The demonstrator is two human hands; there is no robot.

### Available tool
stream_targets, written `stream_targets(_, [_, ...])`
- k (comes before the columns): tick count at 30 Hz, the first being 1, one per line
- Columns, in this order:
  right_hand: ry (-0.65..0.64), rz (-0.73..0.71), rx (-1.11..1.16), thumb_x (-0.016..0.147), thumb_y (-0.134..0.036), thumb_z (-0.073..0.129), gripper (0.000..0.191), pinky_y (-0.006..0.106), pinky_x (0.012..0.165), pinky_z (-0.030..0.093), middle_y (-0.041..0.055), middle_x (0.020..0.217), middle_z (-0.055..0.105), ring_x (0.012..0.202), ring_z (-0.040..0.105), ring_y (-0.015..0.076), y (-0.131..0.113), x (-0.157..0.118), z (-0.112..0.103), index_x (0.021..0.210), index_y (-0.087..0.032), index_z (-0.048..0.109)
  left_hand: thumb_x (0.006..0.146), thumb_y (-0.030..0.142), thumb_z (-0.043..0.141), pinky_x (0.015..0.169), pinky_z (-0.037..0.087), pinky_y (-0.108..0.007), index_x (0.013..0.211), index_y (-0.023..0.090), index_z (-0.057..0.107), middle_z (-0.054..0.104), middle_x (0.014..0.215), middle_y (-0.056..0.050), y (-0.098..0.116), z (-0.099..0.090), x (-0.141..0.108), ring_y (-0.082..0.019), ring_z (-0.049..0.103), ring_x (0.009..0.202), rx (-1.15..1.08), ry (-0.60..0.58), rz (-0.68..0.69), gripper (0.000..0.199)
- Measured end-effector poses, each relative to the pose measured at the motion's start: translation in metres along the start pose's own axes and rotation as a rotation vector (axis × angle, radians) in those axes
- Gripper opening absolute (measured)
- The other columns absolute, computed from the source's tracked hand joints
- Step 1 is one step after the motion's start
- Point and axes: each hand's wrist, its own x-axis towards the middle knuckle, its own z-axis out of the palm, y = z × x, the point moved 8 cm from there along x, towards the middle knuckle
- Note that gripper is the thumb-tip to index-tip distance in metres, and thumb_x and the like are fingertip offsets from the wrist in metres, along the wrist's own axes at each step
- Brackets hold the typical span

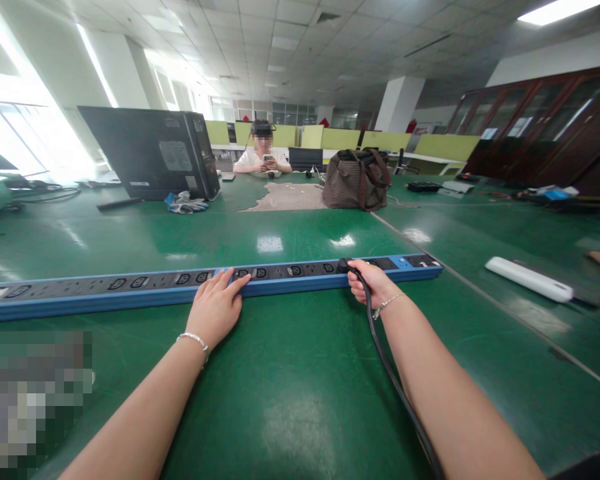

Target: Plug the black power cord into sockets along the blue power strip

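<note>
A long blue power strip [290,288] with rows of black sockets lies across the green table in front of me. My left hand [217,300] rests on its middle, fingers spread over the sockets and near edge. Toward the strip's right end, my right hand [373,285] grips a black plug [345,265] at one of the sockets. Whether the plug is fully seated I cannot tell. From it a black power cord [380,350] runs down along my right forearm to the bottom of the view.
A black computer case [150,153] stands at the back left, with gloves [186,203] beside it. Behind the table sits a person [263,157] holding a phone. A brown bag [355,179] is at the back, and a white power strip [529,279] lies at right.
</note>
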Motion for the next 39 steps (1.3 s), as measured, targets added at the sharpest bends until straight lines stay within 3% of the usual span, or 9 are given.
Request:
stream_targets(9, [0.062,-0.036,-0.028,0.091,-0.038,0.031,0.042,0.018,0.028,0.01,-0.0071,0.028,0.026,0.024,0.019,0.0053,0.0,-0.002,0.002,0.052,-0.022,0.031,0.087,0.024,0.039,0.106,0.034,-0.042,0.128,0.03,0.054,0.048,0.139,-0.008,0.0,0.002,0.0,-0.025,0.043,0.129,0.002,0.004,0.018,0.044])
stream_targets(17, [-0.014,-0.019,0.015,0.091,-0.038,0.034,0.045,0.017,0.028,0.011,-0.0069,0.03,0.028,0.025,0.02,0.0047,0.003,-0.001,0.001,0.05,-0.02,0.033,0.087,0.024,0.039,0.105,0.035,-0.042,0.128,0.03,0.053,0.048,0.139,-0.009,0.0,0.002,0.0,-0.025,0.043,0.129,0.016,0.0,0.019,0.044])
stream_targets(29, [0.108,-0.204,0.091,0.087,-0.034,0.043,0.034,0.017,0.027,0.013,-0.0076,0.028,0.03,0.024,0.022,0.0052,0.0,0.004,-0.004,0.057,-0.019,0.045,0.086,0.025,0.039,0.105,0.036,-0.044,0.127,0.031,0.054,0.05,0.138,-0.007,-0.001,0.0,0.0,-0.025,0.044,0.128,-0.016,0.025,0.019,0.044])
stream_targets(32, [0.119,-0.298,0.121,0.086,-0.036,0.047,0.033,0.016,0.027,0.015,-0.0079,0.028,0.03,0.025,0.022,0.0048,-0.01,-0.002,-0.003,0.057,-0.02,0.044,0.086,0.023,0.038,0.104,0.036,-0.044,0.126,0.031,0.055,0.05,0.138,-0.007,-0.002,0.0,0.0,-0.025,0.044,0.128,-0.017,0.032,0.012,0.044])
stream_targets(35, [0.028,-0.461,0.188,0.088,-0.038,0.044,0.035,0.017,0.029,0.018,-0.0081,0.029,0.028,0.026,0.022,0.0048,-0.033,-0.018,-0.005,0.058,-0.02,0.046,0.086,0.023,0.039,0.105,0.036,-0.043,0.126,0.03,0.056,0.05,0.138,-0.007,-0.002,0.0,0.0,-0.025,0.044,0.128,-0.018,0.037,0.01,0.044])
stream_targets(37, [-0.035,-0.546,0.229,0.088,-0.039,0.044,0.035,0.017,0.029,0.019,-0.0076,0.031,0.029,0.026,0.022,0.0052,-0.047,-0.028,-0.014,0.059,-0.02,0.047,0.086,0.023,0.04,0.105,0.035,-0.043,0.126,0.03,0.056,0.05,0.138,-0.007,-0.002,0.0,0.0,-0.025,0.044,0.128,-0.022,0.038,0.012,0.044])
stream_targets(39, [-0.022,-0.524,0.24,0.088,-0.041,0.045,0.034,0.018,0.029,0.019,-0.0074,0.032,0.03,0.027,0.022,0.0055,-0.049,-0.031,-0.033,0.06,-0.02,0.046,0.086,0.023,0.04,0.105,0.035,-0.043,0.126,0.03,0.056,0.05,0.138,-0.007,-0.002,0.0,0.0,-0.025,0.044,0.128,-0.024,0.039,0.01,0.043])
